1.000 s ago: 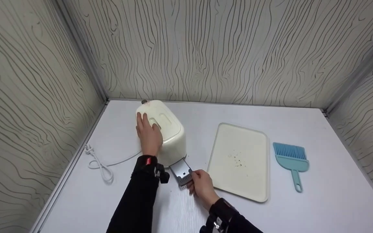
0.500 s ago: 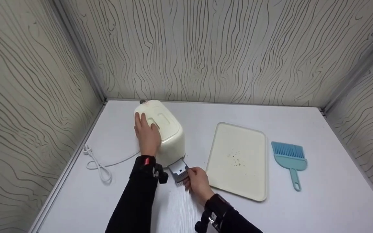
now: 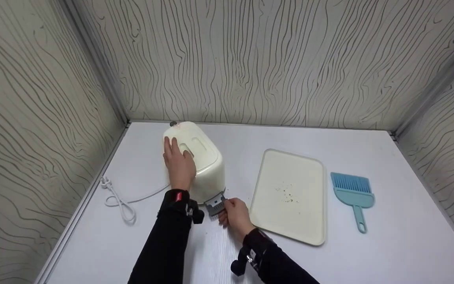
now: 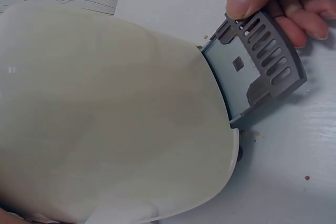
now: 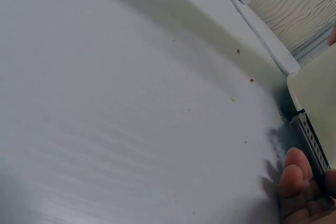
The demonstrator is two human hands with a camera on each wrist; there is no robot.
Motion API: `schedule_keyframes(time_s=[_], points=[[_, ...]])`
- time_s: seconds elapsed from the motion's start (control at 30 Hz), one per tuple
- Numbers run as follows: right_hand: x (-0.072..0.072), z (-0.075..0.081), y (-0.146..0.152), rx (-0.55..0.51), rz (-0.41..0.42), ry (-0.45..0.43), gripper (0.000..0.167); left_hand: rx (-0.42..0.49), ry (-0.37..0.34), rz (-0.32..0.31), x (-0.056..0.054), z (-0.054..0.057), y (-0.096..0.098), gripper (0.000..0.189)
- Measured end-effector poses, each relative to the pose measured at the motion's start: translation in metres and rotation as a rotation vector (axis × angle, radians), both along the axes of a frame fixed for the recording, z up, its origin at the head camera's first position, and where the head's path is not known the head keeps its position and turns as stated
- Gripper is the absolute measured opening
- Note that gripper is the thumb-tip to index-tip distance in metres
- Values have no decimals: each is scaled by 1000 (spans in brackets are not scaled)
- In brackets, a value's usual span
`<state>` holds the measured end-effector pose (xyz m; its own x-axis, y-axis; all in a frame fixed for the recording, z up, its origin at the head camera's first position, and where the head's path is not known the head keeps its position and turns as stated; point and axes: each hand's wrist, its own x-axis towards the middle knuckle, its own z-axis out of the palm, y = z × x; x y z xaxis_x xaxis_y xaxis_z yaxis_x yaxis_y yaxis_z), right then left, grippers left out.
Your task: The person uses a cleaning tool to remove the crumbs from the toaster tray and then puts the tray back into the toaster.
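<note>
A cream toaster (image 3: 210, 179) stands at the left of the white table, its top covered by a cream lid. My left hand (image 3: 181, 169) rests on the top with fingers spread and fairly straight. From the toaster's near end a crumb tray (image 3: 214, 205) sticks out partway; the left wrist view shows its grey slotted edge (image 4: 273, 51) and a metal plate with a square hole. My right hand (image 3: 238, 217) pinches the corner of that edge between thumb and fingers. In the right wrist view only some fingertips (image 5: 294, 174) and the tray's edge show.
A cream rectangular tray (image 3: 309, 185) with crumbs (image 3: 289, 197) lies right of the toaster. Beyond it lies a blue brush nested in a dustpan (image 3: 355, 199). The white power cord (image 3: 124, 207) is left of the toaster. Walls enclose the table.
My right hand has moved up and left, sliding the crumb tray further into the toaster. The left hand stays on the toaster's top.
</note>
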<state>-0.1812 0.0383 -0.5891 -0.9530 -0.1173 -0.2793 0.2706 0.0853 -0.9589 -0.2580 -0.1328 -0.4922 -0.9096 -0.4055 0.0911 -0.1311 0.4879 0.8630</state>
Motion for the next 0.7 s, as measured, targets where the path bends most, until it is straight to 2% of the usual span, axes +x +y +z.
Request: schedule_keyframes(time_s=[0.07,0.17,0.3,0.7], points=[[-3,0,-3,-2,-5,-2,25,-3,1,6,0,0,0,59],[-6,-2,-6,-59,-23,-29,25,-20,7,10,0,0,0,59],[-9,-4,-8,-87,-25,-20,25,-34,11,11,0,-1,1,59],[-15,-5,-9,-61,-1,10,26,-33,-23,10,0,0,-1,58]])
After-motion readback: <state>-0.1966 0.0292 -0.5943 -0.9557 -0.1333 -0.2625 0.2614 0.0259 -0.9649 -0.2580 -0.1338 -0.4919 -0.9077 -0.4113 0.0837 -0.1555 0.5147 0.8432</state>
